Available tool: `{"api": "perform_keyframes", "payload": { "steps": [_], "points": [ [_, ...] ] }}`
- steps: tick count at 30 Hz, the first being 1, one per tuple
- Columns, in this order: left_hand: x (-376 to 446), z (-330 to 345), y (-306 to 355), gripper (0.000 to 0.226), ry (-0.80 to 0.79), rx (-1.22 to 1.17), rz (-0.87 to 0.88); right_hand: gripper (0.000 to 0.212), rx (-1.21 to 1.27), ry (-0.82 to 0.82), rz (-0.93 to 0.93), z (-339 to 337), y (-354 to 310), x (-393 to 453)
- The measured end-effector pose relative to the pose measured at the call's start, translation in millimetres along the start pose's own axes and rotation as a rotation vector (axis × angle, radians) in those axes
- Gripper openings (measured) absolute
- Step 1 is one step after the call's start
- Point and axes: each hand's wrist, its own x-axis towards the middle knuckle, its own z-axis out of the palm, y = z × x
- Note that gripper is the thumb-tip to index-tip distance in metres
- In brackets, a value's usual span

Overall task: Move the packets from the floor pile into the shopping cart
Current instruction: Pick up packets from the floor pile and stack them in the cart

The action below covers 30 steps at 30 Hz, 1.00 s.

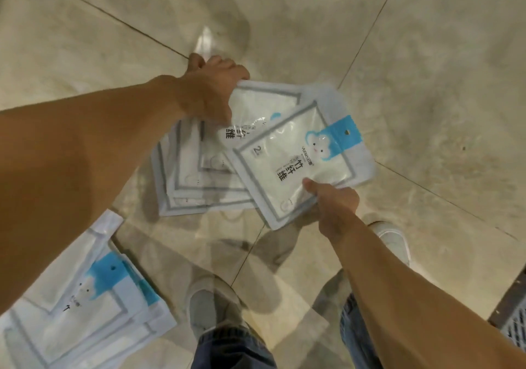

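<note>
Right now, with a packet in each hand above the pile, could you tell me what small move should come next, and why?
Probably carry both to the right: the left hand grips one packet, the right hand pinches another packet, and a mesh corner, possibly the cart, shows at the lower right edge.

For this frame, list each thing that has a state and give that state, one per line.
Left hand: grips the corner of a packet.
Right hand: pinches the front packet's edge.
Front packet: held up, print facing the camera.
Rear packet: held, partly behind the front packet.
Fanned packets: below the held ones; whether held or on the floor is unclear.
Floor pile: lying flat, stacked loosely.
Basket: only a corner shows.
</note>
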Motion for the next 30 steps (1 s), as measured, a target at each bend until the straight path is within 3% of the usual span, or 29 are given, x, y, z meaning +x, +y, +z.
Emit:
{"api": "perform_keyframes", "payload": {
  "steps": [3,5,7,11,13,16,21,30],
  "points": [
    [8.5,2.5,18.5,0.087,-0.01,0.114,0.053,0.028,0.026,-0.001,-0.048,-29.8,14.3,6.5],
    [10.2,0.9,24.2,0.06,-0.038,0.099,0.042,0.025,0.091,-0.022,-0.042,-42.0,20.8,10.5],
    [12.2,-4.5,25.8,0.039,-0.096,-0.007,-0.016,0.027,0.175,-0.065,-0.018,-53.0,24.0,13.3],
    [5.7,-17.1,24.6,0.027,-0.106,-0.261,-0.064,0.025,0.249,-0.193,-0.037,-65.5,24.3,9.4],
    [-3.3,-19.0,18.9,0.024,-0.048,-0.384,-0.09,0.021,0.306,-0.217,-0.058,-66.9,18.6,6.2],
    [-31.8,-22.7,-1.1,0.036,0.067,-0.71,-0.236,0.031,0.405,-0.239,-0.083,-63.6,-3.3,-7.4],
    [-109.5,-50.4,-21.1,0.04,0.33,-1.133,-0.415,0.042,0.353,-0.376,-0.167,-56.3,-52.9,-48.3],
    [-277.6,-148.1,-37.7,0.044,0.662,-1.361,-0.71,0.04,0.137,-0.628,-0.332,-51.5,-163.8,-210.4]
  ]
}}
